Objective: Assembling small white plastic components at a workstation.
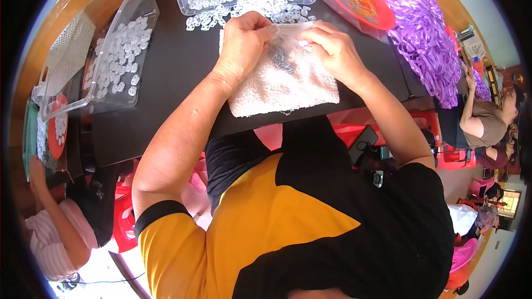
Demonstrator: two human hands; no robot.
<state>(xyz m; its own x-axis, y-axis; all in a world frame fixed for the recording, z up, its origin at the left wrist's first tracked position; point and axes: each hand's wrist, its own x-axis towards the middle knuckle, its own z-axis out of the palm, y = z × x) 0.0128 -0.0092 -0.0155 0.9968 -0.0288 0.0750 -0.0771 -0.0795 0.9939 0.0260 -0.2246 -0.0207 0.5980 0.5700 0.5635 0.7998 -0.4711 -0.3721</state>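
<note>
Beside left hand, near right hand, metal pieces

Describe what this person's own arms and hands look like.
The left hand and right hand are ungloved, with bare forearms and no watch visible. The left short sleeve is yellow with a black cuff; the right short sleeve is black.

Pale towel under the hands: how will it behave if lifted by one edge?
Probably floppy: the towel looks like thin cloth with a slightly uneven lower edge. Its nubbly surface suggests grip more than slip. Small metal pieces lie on top, so they'd likely slide or spill.
</note>
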